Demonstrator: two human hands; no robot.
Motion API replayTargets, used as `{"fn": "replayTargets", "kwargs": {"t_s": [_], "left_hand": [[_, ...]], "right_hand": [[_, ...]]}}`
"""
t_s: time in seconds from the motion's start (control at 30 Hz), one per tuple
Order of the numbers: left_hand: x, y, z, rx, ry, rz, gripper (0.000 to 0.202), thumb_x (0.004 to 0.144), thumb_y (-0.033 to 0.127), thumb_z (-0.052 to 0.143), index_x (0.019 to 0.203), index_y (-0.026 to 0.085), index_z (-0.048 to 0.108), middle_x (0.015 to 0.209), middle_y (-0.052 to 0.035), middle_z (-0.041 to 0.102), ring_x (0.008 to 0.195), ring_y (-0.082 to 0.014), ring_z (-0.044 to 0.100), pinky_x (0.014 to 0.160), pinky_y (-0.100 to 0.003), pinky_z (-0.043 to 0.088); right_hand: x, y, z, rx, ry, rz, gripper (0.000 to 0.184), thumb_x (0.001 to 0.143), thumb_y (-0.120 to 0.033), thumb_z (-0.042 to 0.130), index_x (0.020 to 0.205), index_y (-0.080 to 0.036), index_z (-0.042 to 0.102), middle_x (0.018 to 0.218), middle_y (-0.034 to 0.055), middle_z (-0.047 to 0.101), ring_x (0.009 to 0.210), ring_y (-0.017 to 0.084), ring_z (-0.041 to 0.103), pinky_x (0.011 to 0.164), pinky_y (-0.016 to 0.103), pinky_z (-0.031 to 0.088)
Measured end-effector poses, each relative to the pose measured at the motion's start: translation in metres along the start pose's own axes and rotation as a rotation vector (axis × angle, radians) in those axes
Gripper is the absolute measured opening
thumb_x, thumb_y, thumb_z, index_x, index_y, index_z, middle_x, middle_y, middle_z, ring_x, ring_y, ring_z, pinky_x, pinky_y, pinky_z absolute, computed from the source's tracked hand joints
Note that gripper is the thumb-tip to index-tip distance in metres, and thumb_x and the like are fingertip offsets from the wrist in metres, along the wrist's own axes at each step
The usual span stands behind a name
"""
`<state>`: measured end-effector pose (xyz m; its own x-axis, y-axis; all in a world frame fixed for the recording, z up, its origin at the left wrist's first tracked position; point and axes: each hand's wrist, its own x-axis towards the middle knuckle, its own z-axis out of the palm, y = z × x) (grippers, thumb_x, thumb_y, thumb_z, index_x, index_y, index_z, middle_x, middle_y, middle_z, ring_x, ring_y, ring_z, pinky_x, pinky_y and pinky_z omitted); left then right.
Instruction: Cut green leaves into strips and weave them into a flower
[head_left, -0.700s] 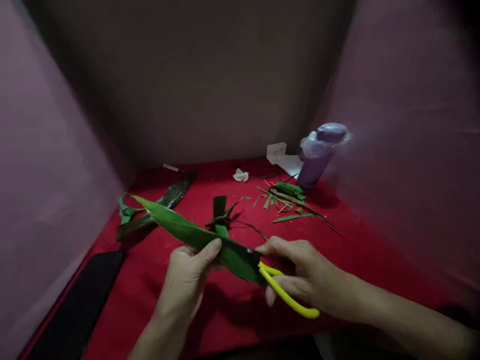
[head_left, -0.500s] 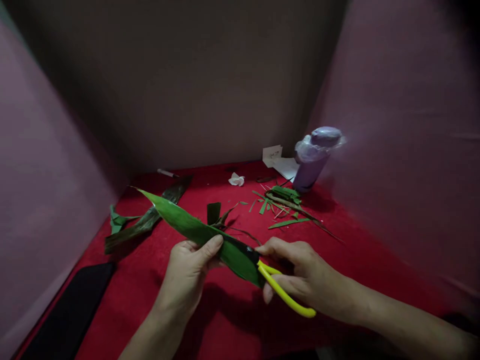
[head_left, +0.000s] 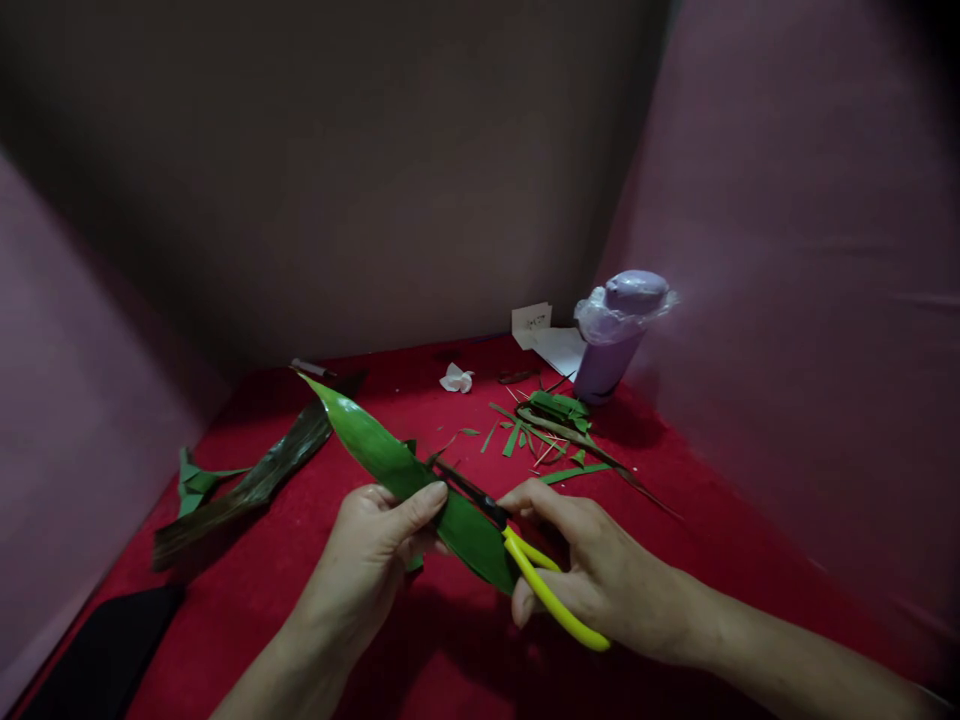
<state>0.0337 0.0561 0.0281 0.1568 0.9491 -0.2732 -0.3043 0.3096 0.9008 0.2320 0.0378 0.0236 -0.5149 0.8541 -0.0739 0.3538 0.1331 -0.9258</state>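
A long green leaf slants across the middle, its pointed tip up and to the left. My left hand pinches it near its middle, thumb on top and fingers underneath. In my right hand are scissors with yellow handles and dark blades. The blades lie along the leaf's right edge, pointing up and left, close to my left thumb. Part of the leaf's lower end reaches my right thumb. My left fingertips are mostly hidden under the leaf.
Leaf scraps and thin sticks lie at the right on the red cloth. A purple container with plastic wrap stands behind them, beside white paper. Crumpled tissue, a dark leaf, a folded green leaf piece and a black object lie about.
The scissor blades have shifted from lying over the leaf to its right edge. The whole view has swung slightly, so the table things appear lower and further left.
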Motion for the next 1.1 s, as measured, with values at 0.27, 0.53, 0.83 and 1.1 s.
{"fn": "replayTargets", "kwargs": {"t_s": [0.27,0.53,0.83,1.1], "left_hand": [[0.002,-0.005,0.001,0.030,0.010,-0.021,0.015,0.070,0.025,0.071,0.074,0.010,0.073,0.069,-0.0089,0.073,0.058,-0.0181,0.066,0.059,-0.029,0.055],[-0.011,0.007,-0.027,0.039,0.208,0.113,0.015,0.057,0.023,0.078,0.067,0.013,0.071,0.061,-0.0043,0.070,0.056,-0.0143,0.062,0.055,-0.021,0.052],[-0.014,0.018,-0.043,0.019,0.289,0.228,0.012,0.056,0.020,0.075,0.061,0.014,0.066,0.058,-0.0011,0.063,0.052,-0.0113,0.056,0.048,-0.018,0.048],[-0.023,0.032,-0.056,0.038,0.211,0.287,0.012,0.064,0.023,0.062,0.054,0.016,0.063,0.054,-0.0013,0.055,0.053,-0.0138,0.050,0.046,-0.020,0.044]], "right_hand": [[0.003,0.015,-0.016,-0.266,0.241,-0.014,0.030,0.070,-0.037,0.069,0.091,-0.020,0.055,0.057,-0.0060,0.054,0.051,0.010,0.043,0.047,0.021,0.029],[0.009,0.033,-0.057,-0.657,0.311,0.038,0.028,0.082,-0.035,0.052,0.104,-0.020,0.060,0.076,0.0024,0.063,0.063,0.015,0.054,0.057,0.024,0.036],[0.054,0.046,-0.049,-1.014,0.223,0.138,0.020,0.084,-0.019,0.047,0.098,-0.013,0.059,0.094,0.0140,0.060,0.080,0.021,0.057,0.065,0.029,0.038],[0.095,0.039,-0.003,-0.987,0.302,0.131,0.027,0.089,-0.035,0.045,0.088,-0.015,0.063,0.088,0.0145,0.066,0.082,0.024,0.061,0.069,0.030,0.037]]}}
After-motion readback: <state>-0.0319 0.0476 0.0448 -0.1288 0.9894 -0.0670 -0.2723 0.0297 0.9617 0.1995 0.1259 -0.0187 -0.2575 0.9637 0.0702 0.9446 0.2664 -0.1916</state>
